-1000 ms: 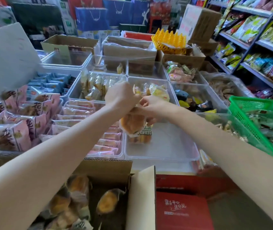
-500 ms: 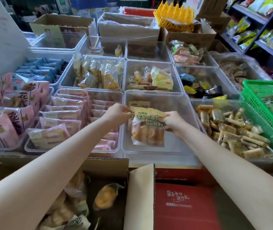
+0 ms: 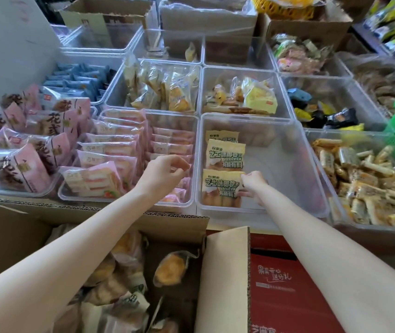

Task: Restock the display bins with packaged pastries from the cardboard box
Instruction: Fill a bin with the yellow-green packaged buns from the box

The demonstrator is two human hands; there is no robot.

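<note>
Putting a pastry pack point(image 3: 221, 187) into the clear bin point(image 3: 287, 164).
Right hand point(image 3: 251, 185) pinches it; left hand point(image 3: 165, 174) hangs loosely curled, holding nothing. Next: let go, reach into the cardboard box point(image 3: 175, 221).

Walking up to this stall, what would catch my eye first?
Probably the two bare arms reaching over an open cardboard box of pastries. The right hand sets a yellow-labelled pastry pack into a nearly empty clear bin; the left hand hovers beside it, over pink packs.

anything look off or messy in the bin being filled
Nothing stands out. Three cream-labelled pastry packs lie in a neat overlapping row along the left side of the clear bin; the right hand holds the nearest one.
</note>
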